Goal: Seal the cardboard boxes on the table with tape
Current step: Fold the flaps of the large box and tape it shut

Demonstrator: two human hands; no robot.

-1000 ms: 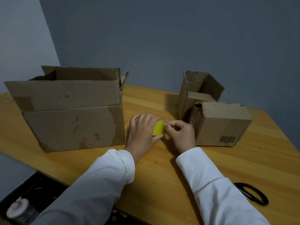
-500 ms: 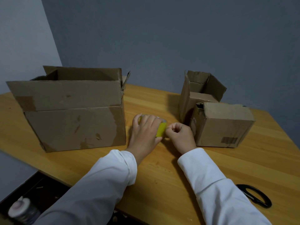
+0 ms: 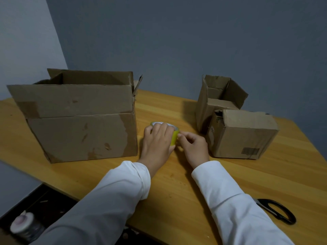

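A yellow tape roll [image 3: 174, 139] lies on the wooden table [image 3: 177, 188] between the boxes. My left hand [image 3: 157, 144] grips it from above, covering most of it. My right hand [image 3: 193, 147] has its fingertips curled against the roll's right side, picking at the tape. A large cardboard box [image 3: 79, 124] with its flaps up stands to the left. Two small boxes sit to the right: one open [image 3: 215, 98] at the back, one with flaps folded down [image 3: 242, 135] in front.
Black-handled scissors [image 3: 276, 210] lie near the table's front right edge. Below the table at the lower left a round white-topped container [image 3: 22, 225] sits in a dark space. Grey walls stand close behind the table.
The tape roll has turned slightly in my left hand so its white top rim shows. Both hands stayed in the same place between the boxes.
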